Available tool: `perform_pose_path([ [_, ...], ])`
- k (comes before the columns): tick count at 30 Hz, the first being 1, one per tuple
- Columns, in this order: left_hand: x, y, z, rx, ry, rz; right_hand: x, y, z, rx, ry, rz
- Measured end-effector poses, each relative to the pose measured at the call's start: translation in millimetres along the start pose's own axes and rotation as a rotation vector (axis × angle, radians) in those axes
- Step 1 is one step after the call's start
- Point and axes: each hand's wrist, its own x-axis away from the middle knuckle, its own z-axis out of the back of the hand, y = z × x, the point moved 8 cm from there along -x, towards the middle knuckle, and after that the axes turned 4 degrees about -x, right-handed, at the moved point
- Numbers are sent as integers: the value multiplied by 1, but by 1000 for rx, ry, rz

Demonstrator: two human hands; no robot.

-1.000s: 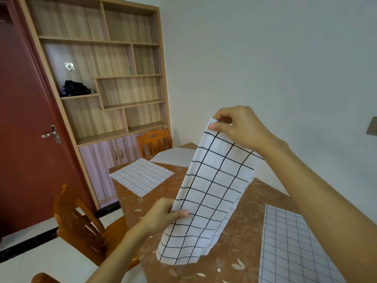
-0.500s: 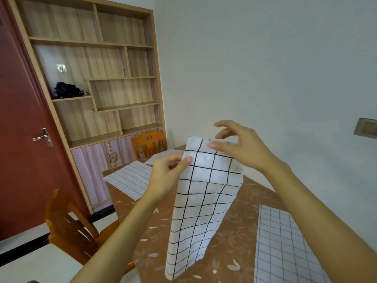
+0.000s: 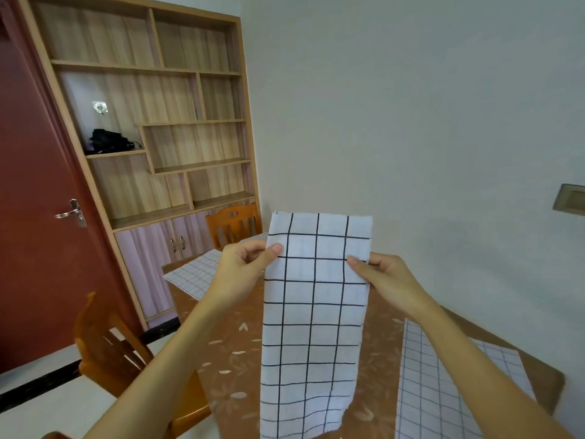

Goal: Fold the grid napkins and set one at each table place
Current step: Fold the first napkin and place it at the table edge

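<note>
Red-brown door (image 3: 31, 217) fills the left edge, a metal handle (image 3: 71, 213) on it. Beside it a wooden shelf unit (image 3: 152, 122) stands against the wall, with a dark bundle (image 3: 107, 142) on one shelf. Lower down, a wooden chair (image 3: 104, 346) sits at the near left side of the brown, leaf-patterned table (image 3: 228, 359), and a second chair (image 3: 234, 223) stands at its far end. One fine-grid mat (image 3: 196, 274) lies flat on the far left part of the table.

The left hand (image 3: 240, 274) pinches the left edge of the grid napkin (image 3: 313, 327), thumb on the front and fingers curled behind. The napkin hangs upright in the air above the table as a long narrow strip; its top stands above both hands and its lower end reaches the bottom of the view. The right hand (image 3: 386, 280) pinches the right edge at about the same height, thumb in front.

Further right a second fine-grid mat (image 3: 443, 391) lies flat on the table, partly hidden by the right forearm. Behind it is the pale wall (image 3: 411, 122), with a wall plate (image 3: 569, 199) at the far right.
</note>
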Motion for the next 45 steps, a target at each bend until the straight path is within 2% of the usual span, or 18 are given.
perform_pose_path([
  [5, 1, 5, 9, -62, 14, -21, 0, -11, 1, 48, 3, 25],
  [14, -2, 7, 11, -64, -58, -38, 2, -19, 9, 90, -9, 101],
  [20, -4, 7, 11, -43, -174, -12, 6, -19, 16, -65, -6, 51],
  [26, -6, 13, 16, -23, -108, -65, 4, -22, 19, -135, 44, 57],
  [31, -6, 11, 18, -38, -83, -14, 1, -29, 14, -99, 24, 69],
  [35, -7, 14, 23, -17, -62, -32, -7, -31, 7, -214, -31, 49],
  [40, -10, 12, 28, -4, -39, -34, -1, -38, 6, -11, -30, 130],
  [45, -11, 16, 30, 56, -42, -53, -5, -25, -5, 75, -125, -35],
])
